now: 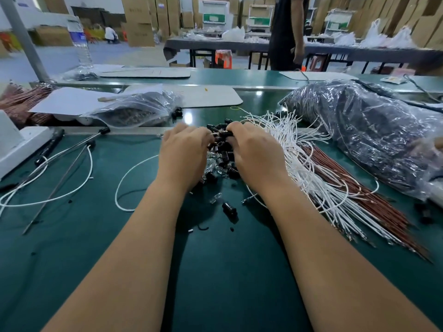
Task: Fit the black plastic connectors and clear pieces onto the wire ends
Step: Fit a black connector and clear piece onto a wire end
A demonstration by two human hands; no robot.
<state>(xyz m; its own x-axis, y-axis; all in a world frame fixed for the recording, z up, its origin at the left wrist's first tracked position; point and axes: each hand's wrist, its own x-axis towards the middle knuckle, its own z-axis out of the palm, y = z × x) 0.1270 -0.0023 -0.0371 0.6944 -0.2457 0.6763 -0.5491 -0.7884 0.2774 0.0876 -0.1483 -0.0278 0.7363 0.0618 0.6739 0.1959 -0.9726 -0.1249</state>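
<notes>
Both hands, left hand (pixel 185 149) and right hand (pixel 251 149), pinch a black connector (pixel 225 134) and white wire (pixel 214 133) mid-desk; I'd judge both light, the wire limp, best held near its tip.

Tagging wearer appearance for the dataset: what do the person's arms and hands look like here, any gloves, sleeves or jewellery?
Both forearms are bare right to the bottom edge of the picture, with no sleeve or cuff in view. The left hand and right hand wear no gloves. No watch, bracelet or ring shows on the parts visible, though the fingertips are hidden among the parts.

Glossy black plastic connectors (pixel 221 161), matt mat (pixel 215 271)
</notes>
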